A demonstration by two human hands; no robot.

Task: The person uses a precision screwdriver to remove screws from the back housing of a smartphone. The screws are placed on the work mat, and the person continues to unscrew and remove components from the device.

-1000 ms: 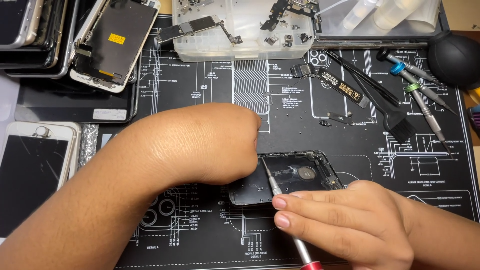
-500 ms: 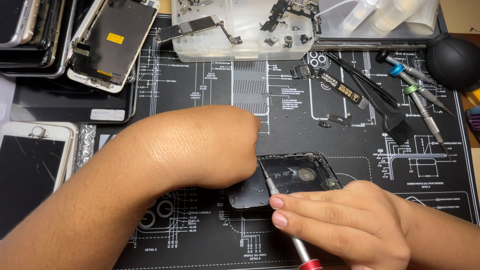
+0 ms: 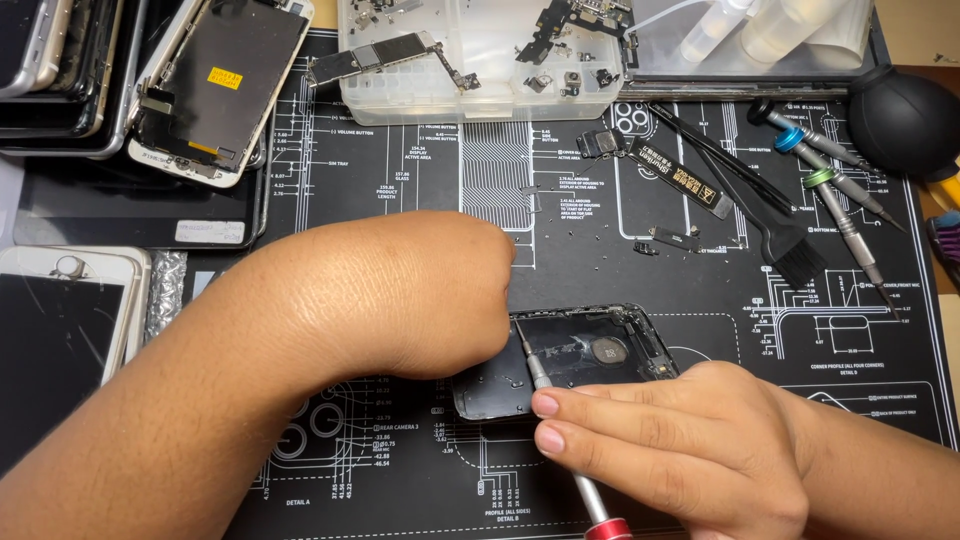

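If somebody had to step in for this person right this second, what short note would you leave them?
Left hand: it presses down on the left end of the opened phone shell, pinning it to the black repair mat; its fingers are not in view.
Right hand: it grips a slim screwdriver with a red end, tip inside the shell near its left edge.
Done: the shell is open and looks largely stripped; loose parts sit in the clear tray at the top.
Left: cannot tell which screw is being worked. Spare drivers and a brush lie to the right.
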